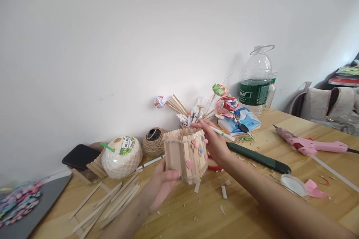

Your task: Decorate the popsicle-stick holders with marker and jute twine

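A pot made of craft sticks [175, 156] is held up over the table, tilted a little. Pink hearts, small coloured beads and a pale trim decorate its front and rim. My left hand [165, 181] grips its lower left side, thumb on the front. My right hand [214, 140] closes on its right side near the rim, with fingers reaching behind the top edge; some fingertips are hidden. A white pen with a green band [224, 133] shows just beyond my right hand; whether it touches the hand is unclear.
Loose craft sticks [120, 198], a wrapped coconut [122, 158] and a twine ball [153, 141] are left. Paper flowers [226, 105] stand behind. A large bottle [255, 91], a dark green cutter-like tool [258, 158] and a pink glue gun [308, 144] are right. Scraps litter the wood.
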Available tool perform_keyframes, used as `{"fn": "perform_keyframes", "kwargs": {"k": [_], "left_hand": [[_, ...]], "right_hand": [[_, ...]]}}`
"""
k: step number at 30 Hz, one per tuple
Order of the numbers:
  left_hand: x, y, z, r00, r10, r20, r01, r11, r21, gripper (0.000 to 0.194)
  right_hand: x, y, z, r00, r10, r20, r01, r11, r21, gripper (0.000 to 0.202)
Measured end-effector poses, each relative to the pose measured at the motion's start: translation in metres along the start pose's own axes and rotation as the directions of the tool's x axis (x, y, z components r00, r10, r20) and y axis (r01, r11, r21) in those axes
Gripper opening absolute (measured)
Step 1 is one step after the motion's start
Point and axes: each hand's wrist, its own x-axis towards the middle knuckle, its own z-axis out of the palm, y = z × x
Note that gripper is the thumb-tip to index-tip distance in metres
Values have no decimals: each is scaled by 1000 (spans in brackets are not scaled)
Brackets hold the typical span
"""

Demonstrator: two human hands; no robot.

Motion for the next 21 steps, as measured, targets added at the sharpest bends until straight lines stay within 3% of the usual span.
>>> {"fn": "perform_keyframes", "kwargs": {"k": [2,5,9,13,16,21], "left_hand": [[3,2,-1,991,94,-96,-95,995,-1,72],[8,5,-2,936,242,-257,-223,970,100,76],[11,4,-1,857,357,-371,-265,924,277,87],[9,-1,3,847,351,-399,-207,909,361,103],[7,-3,3,857,344,-384,-181,898,401,107],[11,0,-7,856,397,-330,-246,876,415,103]], "right_hand": [[-2,0,2,999,-37,21,37,999,-4,34],[-12,2,8,985,-104,139,113,992,-61,42],[-29,6,19,931,-80,355,143,977,-156,69],[-35,8,24,927,33,374,82,954,-287,95],[-37,6,25,937,91,338,34,937,-348,101],[-36,-1,26,945,20,325,84,949,-303,99]]}}
